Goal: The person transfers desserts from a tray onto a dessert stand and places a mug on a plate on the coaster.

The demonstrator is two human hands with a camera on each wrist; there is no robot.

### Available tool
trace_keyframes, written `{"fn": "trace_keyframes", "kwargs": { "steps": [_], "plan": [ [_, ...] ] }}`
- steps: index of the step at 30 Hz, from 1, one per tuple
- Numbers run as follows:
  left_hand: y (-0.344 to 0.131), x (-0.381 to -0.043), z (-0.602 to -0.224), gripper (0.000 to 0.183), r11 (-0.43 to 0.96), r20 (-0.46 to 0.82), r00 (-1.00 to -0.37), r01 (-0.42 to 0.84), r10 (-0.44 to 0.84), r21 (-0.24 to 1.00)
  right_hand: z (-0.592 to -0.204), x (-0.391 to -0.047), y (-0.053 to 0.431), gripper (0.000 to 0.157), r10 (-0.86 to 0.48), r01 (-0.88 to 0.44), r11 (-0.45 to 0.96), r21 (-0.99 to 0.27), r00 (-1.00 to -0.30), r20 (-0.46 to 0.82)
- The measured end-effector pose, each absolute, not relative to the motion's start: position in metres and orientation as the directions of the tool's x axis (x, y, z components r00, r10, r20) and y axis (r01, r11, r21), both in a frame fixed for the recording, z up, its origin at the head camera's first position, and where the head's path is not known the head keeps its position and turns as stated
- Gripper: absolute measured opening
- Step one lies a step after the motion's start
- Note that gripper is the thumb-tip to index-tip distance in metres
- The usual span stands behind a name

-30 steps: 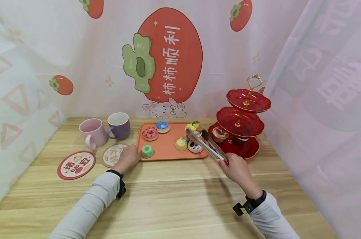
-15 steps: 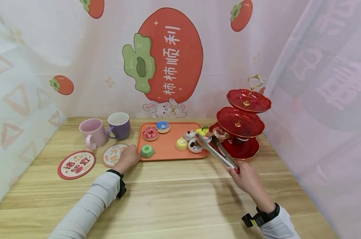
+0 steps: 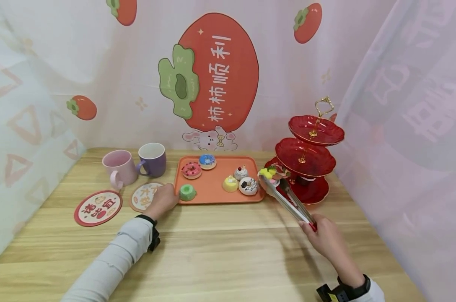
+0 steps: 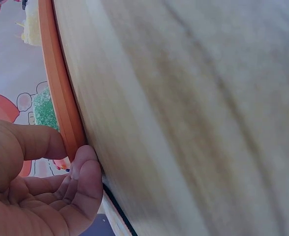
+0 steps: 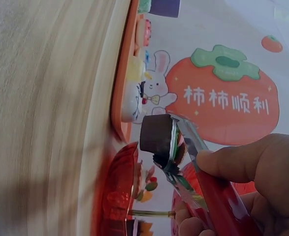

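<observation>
My left hand (image 3: 163,200) pinches the left front corner of the orange tray (image 3: 209,188). In the left wrist view the thumb and fingers meet around the tray rim (image 4: 60,83). My right hand (image 3: 327,241) grips metal tongs (image 3: 288,204) with red handles. Between the tong tips is a small cupcake (image 5: 155,136) with a dark base; yellow topping shows on it in the head view. It is held up near the bottom tier of the red three-tier stand (image 3: 311,193). A green ring-shaped sweet (image 3: 187,192) lies near my left hand.
On the tray are a pink donut (image 3: 192,170), a blue donut (image 3: 207,161), a yellow cake (image 3: 230,183), a white donut (image 3: 248,186) and a cherry-topped cake (image 3: 241,172). Two mugs (image 3: 152,160) and two round coasters (image 3: 98,208) stand left. Other pastries sit on the stand's bottom tier.
My right hand has moved right and toward me, carrying the cupcake in the tongs off the tray toward the stand. My left hand keeps its pinch on the tray. The view has shifted slightly.
</observation>
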State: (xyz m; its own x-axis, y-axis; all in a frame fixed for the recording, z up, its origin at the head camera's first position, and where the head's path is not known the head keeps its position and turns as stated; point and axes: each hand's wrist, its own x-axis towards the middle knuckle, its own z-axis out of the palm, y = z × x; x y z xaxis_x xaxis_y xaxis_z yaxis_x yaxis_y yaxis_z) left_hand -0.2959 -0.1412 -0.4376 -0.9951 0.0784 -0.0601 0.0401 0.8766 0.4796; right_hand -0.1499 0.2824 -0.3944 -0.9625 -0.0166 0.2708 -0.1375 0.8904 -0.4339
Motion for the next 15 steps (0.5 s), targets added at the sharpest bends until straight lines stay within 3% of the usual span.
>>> {"fn": "trace_keyframes", "kwargs": {
  "steps": [15],
  "plan": [
    [-0.141, -0.295, -0.438, 0.018, 0.881, -0.055, -0.995, 0.047, 0.082, 0.471, -0.397, -0.142, 0.303, 0.024, 0.028, -0.080, 0.912, -0.403, -0.967, 0.255]
  ]
}}
